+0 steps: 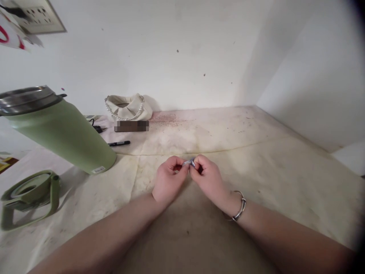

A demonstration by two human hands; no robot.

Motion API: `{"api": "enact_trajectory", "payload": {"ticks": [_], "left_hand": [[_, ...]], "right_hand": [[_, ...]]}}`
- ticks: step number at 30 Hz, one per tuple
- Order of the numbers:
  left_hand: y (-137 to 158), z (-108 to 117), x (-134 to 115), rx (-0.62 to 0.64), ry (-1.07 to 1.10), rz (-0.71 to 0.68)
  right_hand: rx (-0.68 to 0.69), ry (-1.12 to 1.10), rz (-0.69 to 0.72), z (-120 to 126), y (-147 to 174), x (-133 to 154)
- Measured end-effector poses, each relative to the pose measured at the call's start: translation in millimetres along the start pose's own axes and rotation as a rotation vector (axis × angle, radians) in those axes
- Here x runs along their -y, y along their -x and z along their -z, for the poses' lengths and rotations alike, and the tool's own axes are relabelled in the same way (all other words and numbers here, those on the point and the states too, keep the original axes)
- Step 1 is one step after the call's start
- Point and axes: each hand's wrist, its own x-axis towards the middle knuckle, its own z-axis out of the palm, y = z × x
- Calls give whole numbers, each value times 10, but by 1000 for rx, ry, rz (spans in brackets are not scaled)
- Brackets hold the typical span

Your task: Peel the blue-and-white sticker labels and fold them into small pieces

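Both hands meet over the middle of the table, pinching one small silvery-blue packet [188, 162] between them. My left hand [170, 179] is closed with thumb and forefinger on its left end. On its right end, the fingertips of my right hand [208, 176] are pressed together. The fingers cover most of the packet, so its full shape and contents are hidden. A silver bangle [241, 205] circles my right wrist.
A tall green tumbler [65, 133] stands at the left, its green handled lid [31, 196] beside it. Farther back are a black pen [119, 143], a blurred-out brown item [131, 126] and a white handbag [128, 106] with a pearl strap. White walls bound the cloth-covered table [270, 182].
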Motion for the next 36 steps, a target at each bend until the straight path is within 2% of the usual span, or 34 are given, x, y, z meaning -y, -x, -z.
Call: {"api": "enact_trajectory", "payload": {"ticks": [5, 12, 25, 31, 36], "left_hand": [[17, -6, 24, 47, 116, 34], [-12, 15, 50, 80, 218, 34], [-71, 9, 102, 117, 460, 77], [-90, 23, 132, 192, 456, 75], [-71, 2, 135, 141, 411, 116]], "right_hand": [[68, -70, 30, -45, 24, -11], [60, -101, 0, -30, 43, 35], [104, -107, 57, -6, 44, 63], [123, -78, 120, 2, 38, 25], [59, -55, 11, 9, 27, -17]]}}
